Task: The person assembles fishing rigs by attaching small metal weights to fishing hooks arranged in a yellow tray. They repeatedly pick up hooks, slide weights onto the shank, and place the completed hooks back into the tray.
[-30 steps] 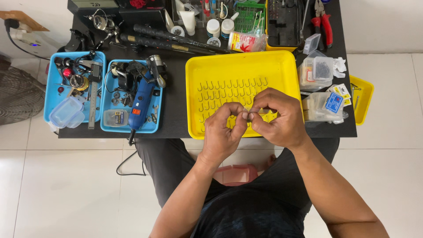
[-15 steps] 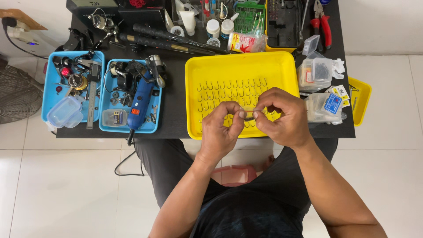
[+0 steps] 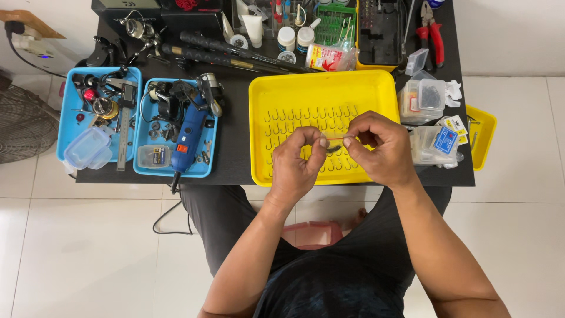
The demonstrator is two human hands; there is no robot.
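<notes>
Black table (image 3: 235, 147), yellow tray (image 3: 262, 135), 2 blue trays (image 3: 136, 126), clear boxes (image 3: 421, 100), pliers (image 3: 432, 32)

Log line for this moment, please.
left hand: pinching hook | right hand: pinching same hook | over yellow tray with rows of hooks | blue trays left

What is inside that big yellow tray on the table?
The yellow tray holds rows of small fish hooks laid on its floor. The left hand and right hand hover over its lower half, pinching something small, so the hooks beneath them are mostly hidden.
</notes>
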